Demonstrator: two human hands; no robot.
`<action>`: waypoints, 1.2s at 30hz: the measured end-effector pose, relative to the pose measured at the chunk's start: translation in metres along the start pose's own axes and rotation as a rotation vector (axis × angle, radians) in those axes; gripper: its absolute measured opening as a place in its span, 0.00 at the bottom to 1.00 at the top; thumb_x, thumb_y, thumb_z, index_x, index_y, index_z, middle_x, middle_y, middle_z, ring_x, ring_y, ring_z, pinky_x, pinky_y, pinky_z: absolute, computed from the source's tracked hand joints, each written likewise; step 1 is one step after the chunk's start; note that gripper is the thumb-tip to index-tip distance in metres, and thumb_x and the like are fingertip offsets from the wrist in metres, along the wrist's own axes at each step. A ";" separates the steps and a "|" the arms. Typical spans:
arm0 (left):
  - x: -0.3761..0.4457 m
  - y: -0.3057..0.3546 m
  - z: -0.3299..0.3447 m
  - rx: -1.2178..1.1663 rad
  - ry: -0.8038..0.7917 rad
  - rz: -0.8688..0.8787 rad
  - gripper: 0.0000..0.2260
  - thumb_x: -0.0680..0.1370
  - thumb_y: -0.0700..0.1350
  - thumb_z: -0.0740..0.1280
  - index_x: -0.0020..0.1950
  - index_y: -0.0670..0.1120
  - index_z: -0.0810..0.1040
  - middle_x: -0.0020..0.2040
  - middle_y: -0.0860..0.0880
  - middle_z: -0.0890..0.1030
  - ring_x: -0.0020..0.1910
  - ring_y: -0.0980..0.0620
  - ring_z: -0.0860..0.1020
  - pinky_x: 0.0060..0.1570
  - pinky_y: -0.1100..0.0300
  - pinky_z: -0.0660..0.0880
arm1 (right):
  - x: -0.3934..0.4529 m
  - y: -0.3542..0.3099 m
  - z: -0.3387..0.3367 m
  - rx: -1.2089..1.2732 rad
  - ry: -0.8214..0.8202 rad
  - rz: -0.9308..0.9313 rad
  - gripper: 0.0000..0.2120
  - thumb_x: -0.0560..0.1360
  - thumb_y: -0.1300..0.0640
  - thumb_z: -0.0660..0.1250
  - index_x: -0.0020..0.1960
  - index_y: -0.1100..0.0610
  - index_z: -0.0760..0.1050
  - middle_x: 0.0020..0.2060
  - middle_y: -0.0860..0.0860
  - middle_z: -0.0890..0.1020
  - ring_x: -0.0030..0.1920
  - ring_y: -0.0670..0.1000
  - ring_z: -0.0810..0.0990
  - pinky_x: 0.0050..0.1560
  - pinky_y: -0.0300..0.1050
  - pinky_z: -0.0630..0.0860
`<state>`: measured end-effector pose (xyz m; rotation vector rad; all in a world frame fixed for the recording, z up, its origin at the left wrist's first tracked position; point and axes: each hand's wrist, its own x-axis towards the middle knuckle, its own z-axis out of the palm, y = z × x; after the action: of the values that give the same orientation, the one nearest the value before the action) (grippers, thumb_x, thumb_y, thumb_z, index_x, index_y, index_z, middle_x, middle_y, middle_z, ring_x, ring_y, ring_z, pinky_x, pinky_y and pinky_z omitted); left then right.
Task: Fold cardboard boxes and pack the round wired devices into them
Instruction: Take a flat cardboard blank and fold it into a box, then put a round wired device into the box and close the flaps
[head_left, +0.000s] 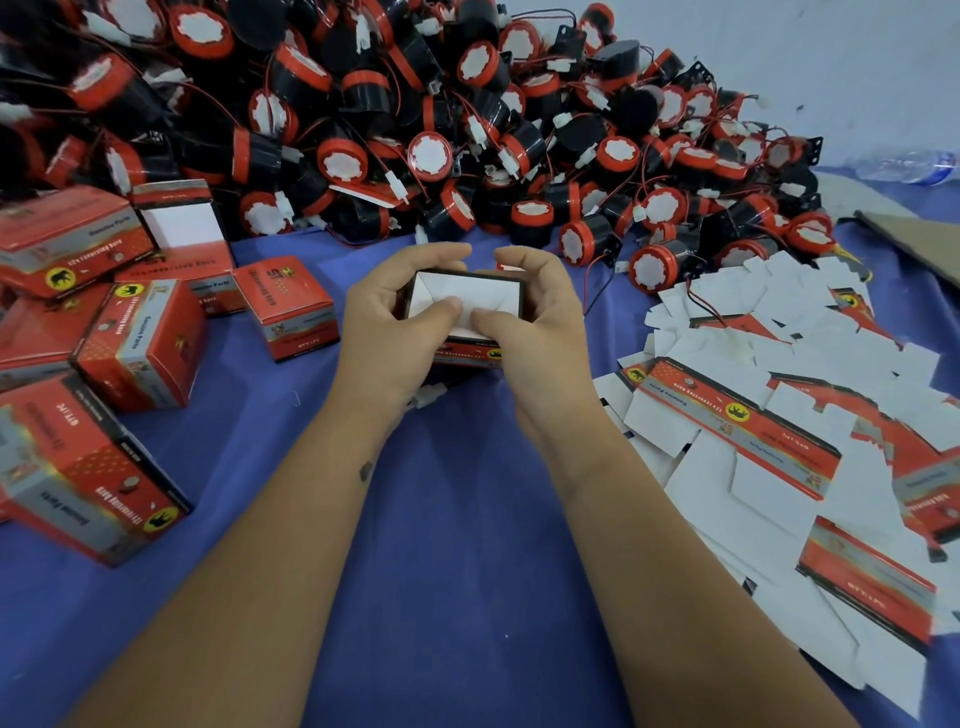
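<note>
Box sits dead centre on the blue cloth, held between both hands just in front of the heap of round devices. Its open white end faces up toward the camera, long axis running left-right, so each hand caps one short end. Left hand grips the left side, fingers curled over the far rim, thumb laid across the white flaps. Right hand mirrors it on the right side, thumb meeting the left thumb near the middle of the near edge. Both thumbs press down on the inner flaps, which look partly folded in, not yet flat. Hands are about equally near; neither has a free finger. Forearms come in straight from the bottom of the frame, converging on the box, wrists low to the cloth. A white connector pokes out under the box between the wrists; can't tell whether a device is already inside. Judgement: this is a flap-closing step, next push goes straight down and inward. Finished boxes piled left, flat blanks fanned out right, well apart from the hands.
</note>
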<state>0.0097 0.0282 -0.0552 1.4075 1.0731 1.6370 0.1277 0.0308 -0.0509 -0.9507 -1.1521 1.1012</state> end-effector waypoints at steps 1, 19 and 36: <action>0.000 -0.001 0.000 -0.004 -0.002 0.001 0.22 0.74 0.29 0.65 0.53 0.56 0.82 0.49 0.57 0.83 0.50 0.57 0.81 0.47 0.64 0.77 | -0.001 0.000 0.000 -0.011 0.005 -0.007 0.21 0.72 0.74 0.64 0.58 0.54 0.73 0.51 0.52 0.78 0.46 0.48 0.79 0.45 0.44 0.80; -0.002 -0.002 0.004 0.095 -0.027 -0.015 0.20 0.77 0.38 0.72 0.63 0.56 0.72 0.60 0.58 0.76 0.58 0.67 0.75 0.55 0.71 0.73 | -0.005 -0.008 -0.003 0.008 0.009 -0.064 0.18 0.77 0.49 0.58 0.63 0.50 0.77 0.65 0.54 0.76 0.68 0.52 0.72 0.71 0.58 0.66; 0.020 -0.009 -0.008 -0.444 0.117 -0.390 0.10 0.80 0.37 0.62 0.60 0.39 0.77 0.49 0.46 0.84 0.48 0.52 0.83 0.47 0.59 0.80 | 0.000 0.006 -0.008 -0.086 0.117 -0.159 0.14 0.79 0.58 0.58 0.57 0.63 0.78 0.54 0.53 0.81 0.56 0.50 0.78 0.61 0.44 0.75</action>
<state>-0.0012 0.0488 -0.0564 0.7696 0.9045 1.5553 0.1346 0.0316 -0.0579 -0.9596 -1.1651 0.8638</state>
